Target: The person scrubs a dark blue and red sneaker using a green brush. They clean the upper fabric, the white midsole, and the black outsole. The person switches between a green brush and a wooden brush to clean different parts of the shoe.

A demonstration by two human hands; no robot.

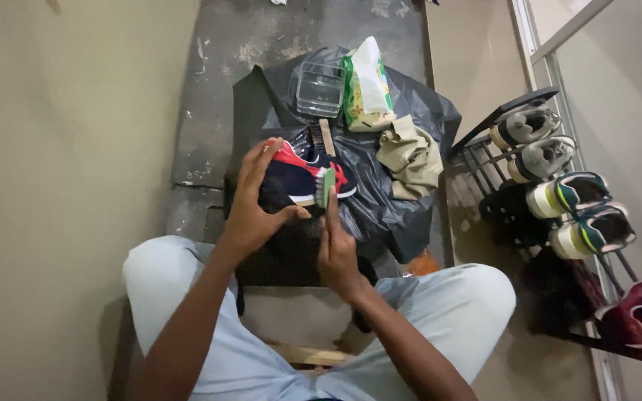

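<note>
Head view: left fingers (255,165) wrap sneaker (307,174); right fingers (332,215) clasp brush (327,187).

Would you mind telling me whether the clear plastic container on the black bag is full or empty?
It looks empty: the clear plastic container stands open side up on the black bag, and only the dark bag shows through its bottom and walls.

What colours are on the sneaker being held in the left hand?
The sneaker is dark navy with red panels and a white sole, seen in the head view.

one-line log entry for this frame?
left hand: holds shoe | right hand: brush on shoe | under: black bag | near: cloth, tub
</note>
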